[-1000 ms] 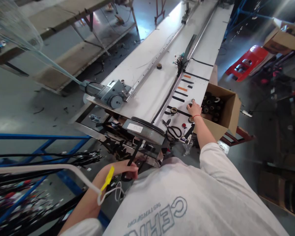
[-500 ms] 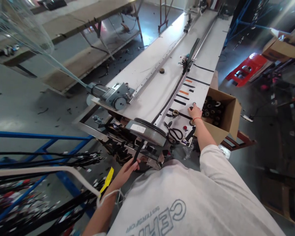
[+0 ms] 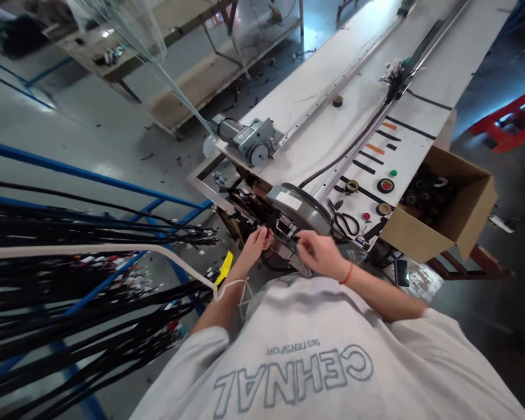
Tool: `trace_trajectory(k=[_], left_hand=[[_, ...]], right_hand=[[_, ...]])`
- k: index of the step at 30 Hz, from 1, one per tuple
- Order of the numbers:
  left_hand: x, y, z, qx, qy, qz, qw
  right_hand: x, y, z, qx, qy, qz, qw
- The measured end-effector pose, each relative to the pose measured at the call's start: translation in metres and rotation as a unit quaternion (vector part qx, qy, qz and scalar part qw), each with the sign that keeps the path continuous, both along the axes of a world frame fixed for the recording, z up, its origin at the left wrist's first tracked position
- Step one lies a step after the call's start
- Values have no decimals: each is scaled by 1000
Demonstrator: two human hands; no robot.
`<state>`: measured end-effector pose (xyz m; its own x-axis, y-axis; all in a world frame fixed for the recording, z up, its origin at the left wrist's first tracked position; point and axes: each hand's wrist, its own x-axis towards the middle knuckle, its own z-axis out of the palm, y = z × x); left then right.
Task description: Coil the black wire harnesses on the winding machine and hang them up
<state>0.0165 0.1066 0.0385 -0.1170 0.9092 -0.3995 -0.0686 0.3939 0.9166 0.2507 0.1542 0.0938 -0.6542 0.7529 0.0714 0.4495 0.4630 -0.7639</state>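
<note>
Left hand [image 3: 257,242] hovering left of wheel [image 3: 311,213], fingers bunching, can't tell on what. Right hand [image 3: 321,254] hovering at wheel's near side, fingers curling, can't tell if pinching. Cable [image 3: 394,88] running from wheel toward table's [image 3: 312,149] far end.

The right hand [image 3: 317,254] has left the buttons by the table's [image 3: 308,135] right edge and come back to its near end, its fingers now curled beside the wheel [image 3: 304,209]. The green button [image 3: 393,173] and black-ringed red button [image 3: 385,185] lie uncovered. The left hand [image 3: 258,242] has risen closer to the near end. The black cable [image 3: 345,156] now bows away from the rail [image 3: 332,182].
</note>
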Motion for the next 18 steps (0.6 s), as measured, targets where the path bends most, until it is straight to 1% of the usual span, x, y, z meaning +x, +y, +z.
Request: trace_trajectory(k=[1, 2, 3, 5, 6, 7, 9, 13, 15, 18], left_hand=[[-3, 2, 1, 11, -4, -10, 1000], [-6, 4, 2, 20, -8, -23, 1000], [-7, 5, 2, 28, -13, -36, 999], [-9, 5, 1, 42, -21, -53, 998], [-9, 5, -1, 48, -24, -57, 997], [-9, 5, -2, 53, -26, -58, 997], [-9, 4, -5, 62, -26, -61, 996], [-11, 4, -9, 79, 11, -82, 993], [-12, 3, -11, 84, 30, -89, 992], [-13, 2, -14, 85, 50, -93, 991]], right_hand=[[-22, -15, -7, 12, 0, 4, 1000], [-40, -21, -17, 18, -18, -25, 999], [-55, -21, -28, 16, -46, -67, 997], [-75, -9, -48, -10, -105, -146, 984], [-79, 0, -55, -30, -122, -163, 979], [-81, 6, -60, -44, -128, -167, 977], [-82, 14, -64, -53, -121, -163, 978], [-80, 11, -68, -66, -116, -184, 974], [-78, 9, -73, -76, -71, -183, 978], [-72, 9, -80, -53, 42, -156, 985]])
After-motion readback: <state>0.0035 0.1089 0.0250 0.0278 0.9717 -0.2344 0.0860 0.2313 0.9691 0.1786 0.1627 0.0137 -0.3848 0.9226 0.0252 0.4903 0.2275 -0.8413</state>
